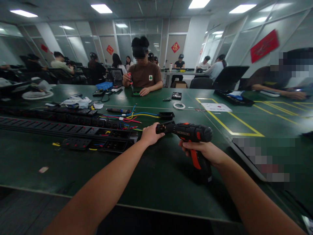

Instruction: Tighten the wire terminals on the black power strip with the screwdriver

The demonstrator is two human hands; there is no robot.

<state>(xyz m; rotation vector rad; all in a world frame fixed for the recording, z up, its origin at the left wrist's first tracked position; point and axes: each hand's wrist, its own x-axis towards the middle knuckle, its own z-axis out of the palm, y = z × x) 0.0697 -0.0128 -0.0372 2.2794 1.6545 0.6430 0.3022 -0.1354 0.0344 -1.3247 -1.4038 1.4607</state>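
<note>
My right hand (201, 150) is wrapped round the grip of a black and orange cordless drill (193, 132), which points left. Its front end meets a small black plastic housing (161, 128) held by my left hand (151, 134), fingers closed on it. Whether the bit touches a screw is too small to tell. Just behind is another black housing (167, 115) with blue and yellow wires (144, 114) running to it. Left of my hands lie long black power strips (61, 125) and a shorter power strip piece (77, 143).
A dark pen-like tool (118, 111), a white cable coil (179, 106) and a paper sheet (216, 107) lie farther back. Across the green table (146, 173) a co-worker (144, 75) holds a red-handled tool. A blurred-out flat device (264, 160) lies at right.
</note>
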